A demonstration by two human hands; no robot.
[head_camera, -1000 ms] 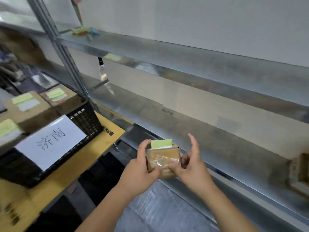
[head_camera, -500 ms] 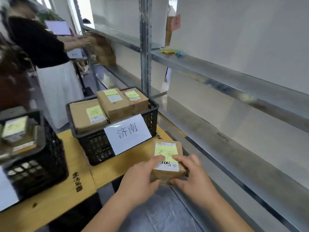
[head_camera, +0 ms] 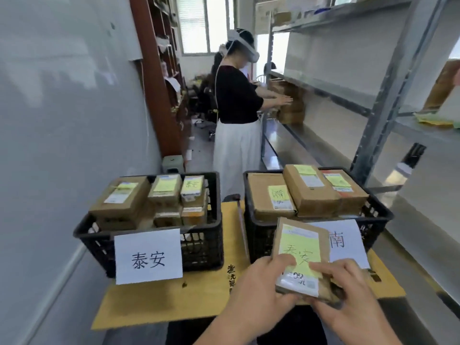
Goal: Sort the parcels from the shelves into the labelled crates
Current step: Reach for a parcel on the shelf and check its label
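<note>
A small brown parcel with a yellow-green note reading 泰安 is held in both hands in front of the right crate. My left hand grips its lower left side, thumb on top. My right hand grips its lower right edge. The left black crate, labelled 泰安, holds several small parcels. The right black crate holds three larger parcels; its white label, partly hidden by the held parcel, shows 南. Both crates stand on a yellow table.
A person in a black top and white skirt stands beyond the crates, handling boxes on the metal shelving along the right. A grey wall runs along the left. A small stool sits on the floor behind the left crate.
The view has swung left from the shelves to face both crates. Both hands kept their grip on the parcel, which now shows its label upward in front of the right crate.
</note>
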